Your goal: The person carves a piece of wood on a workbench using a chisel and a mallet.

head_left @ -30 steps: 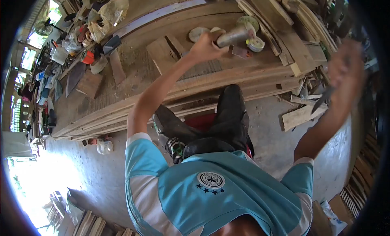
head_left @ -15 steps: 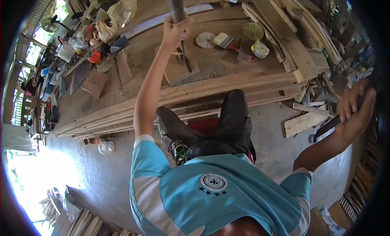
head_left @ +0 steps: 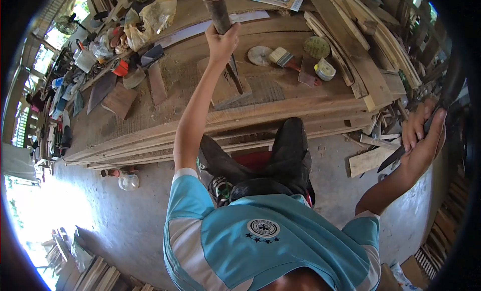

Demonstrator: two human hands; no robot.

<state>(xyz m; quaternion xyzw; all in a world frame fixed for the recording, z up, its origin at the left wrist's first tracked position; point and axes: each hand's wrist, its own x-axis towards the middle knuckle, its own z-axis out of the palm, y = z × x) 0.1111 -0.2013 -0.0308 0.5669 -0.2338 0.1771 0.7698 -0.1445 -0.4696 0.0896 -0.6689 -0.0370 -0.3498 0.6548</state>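
My left hand [head_left: 222, 44] is wrapped round a chisel [head_left: 217, 13] with a thick, dark round handle. The chisel stands nearly upright, and its narrow blade points down at a small wooden board [head_left: 220, 90] with a dark slot in it. I cannot tell if the tip touches the wood. Out to the right, my right hand [head_left: 423, 130] grips the dark handle of a mallet-like tool [head_left: 391, 160]. A dark, bulky part of it shows above the fist, dim at the edge of view.
Thick stacked planks [head_left: 175, 125] form the work surface. On it lie a paintbrush [head_left: 280, 56], a tape roll [head_left: 325, 69], two round discs [head_left: 316, 47] and several wood strips [head_left: 345, 60]. A red-orange item [head_left: 119, 67] and plastic bags [head_left: 158, 14] sit left. Offcuts [head_left: 373, 158] lie on the floor.
The view has shifted, and the top of the chisel handle now shows. My right hand has tilted the dark tool, raising its bulky part into view above the fist. Both grips are kept.
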